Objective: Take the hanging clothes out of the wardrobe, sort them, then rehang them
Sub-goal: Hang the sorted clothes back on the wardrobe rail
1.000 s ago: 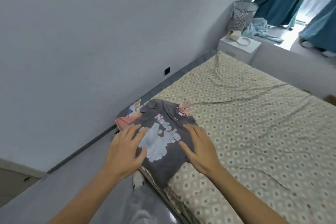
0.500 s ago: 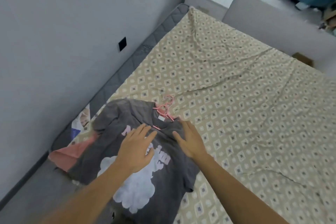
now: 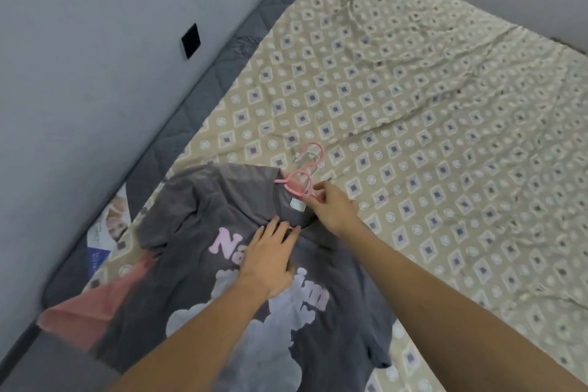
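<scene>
While the grey T-shirt (image 3: 203,264) lies face up on the patterned bedsheet (image 3: 413,137), both hands work at its neckline. Left hand (image 3: 270,259): flat on the chest print just below the collar, fingers straight and spread, pressing the fabric down, grasping nothing. Right hand (image 3: 334,205): at the collar opening, fingers curled, pinching the pink hanger (image 3: 299,184) where it emerges from the neck. Hanger hooks lie on the sheet just beyond the collar; more than one hook shows, count uncertain due to blur. White neck label (image 3: 297,204) visible between hanger and right thumb.

Shirt position: near corner of the bed, close to the wall (image 3: 79,73), lower hem out of view. Beneath the shirt's left side, a pink garment (image 3: 82,312) protrudes toward the mattress edge (image 3: 178,124). A printed item (image 3: 108,229) sits partly under the sleeve; what it is cannot be told. Black wall plate (image 3: 190,40) above the mattress.
</scene>
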### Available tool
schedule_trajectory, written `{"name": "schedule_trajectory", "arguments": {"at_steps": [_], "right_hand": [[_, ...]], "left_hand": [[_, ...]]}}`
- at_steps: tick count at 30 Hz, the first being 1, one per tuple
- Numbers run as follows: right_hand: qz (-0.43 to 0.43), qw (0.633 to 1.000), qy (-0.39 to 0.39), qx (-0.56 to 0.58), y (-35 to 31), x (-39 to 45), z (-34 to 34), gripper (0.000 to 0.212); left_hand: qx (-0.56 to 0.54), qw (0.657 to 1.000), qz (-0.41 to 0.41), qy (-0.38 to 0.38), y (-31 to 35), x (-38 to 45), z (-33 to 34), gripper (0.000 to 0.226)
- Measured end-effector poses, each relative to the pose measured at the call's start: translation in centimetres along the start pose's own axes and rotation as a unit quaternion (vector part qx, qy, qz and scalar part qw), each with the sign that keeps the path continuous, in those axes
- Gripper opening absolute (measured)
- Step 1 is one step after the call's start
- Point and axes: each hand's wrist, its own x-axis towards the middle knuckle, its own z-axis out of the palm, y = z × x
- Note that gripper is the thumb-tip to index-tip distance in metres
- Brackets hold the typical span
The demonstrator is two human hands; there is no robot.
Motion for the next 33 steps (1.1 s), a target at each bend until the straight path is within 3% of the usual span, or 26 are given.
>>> {"name": "schedule_trajectory", "arguments": {"at_steps": [6, 12, 15, 18, 23, 28, 33], "right_hand": [[-0.079, 0.984, -0.076, 0.137, -6.4, -3.6, -2.9, 0.037], [-0.159, 0.97, -0.074, 0.167, -13.6, -11.2, -9.1, 0.04], [-0.214, 0.957, -0.081, 0.179, -16.3, -16.8, -13.1, 0.042], [-0.284, 0.942, -0.094, 0.153, -18.9, -24.1, -16.4, 0.044], [-0.411, 0.887, -0.146, 0.15, -21.7, -38.3, -20.5, 0.035], [-0.52, 0.807, -0.217, 0.18, -24.9, -54.8, -23.9, 0.04], [-0.587, 0.732, -0.297, 0.179, -24.6, -70.5, -25.6, 0.036]], "left_hand": [[-0.035, 0.999, -0.01, 0.025, 1.0, -2.0, -3.8, 0.077], [-0.104, 0.981, -0.029, 0.158, 4.0, -8.6, -10.7, 0.052], [-0.097, 0.967, -0.039, 0.234, 5.9, -14.1, -13.8, 0.055], [-0.103, 0.957, -0.069, 0.261, 8.9, -20.9, -17.2, 0.063], [-0.045, 0.935, -0.12, 0.329, 16.7, -35.8, -21.3, 0.066], [-0.001, 0.878, -0.225, 0.422, 27.8, -51.6, -23.8, 0.067], [0.008, 0.826, -0.305, 0.473, 37.5, -64.9, -22.1, 0.06]]}}
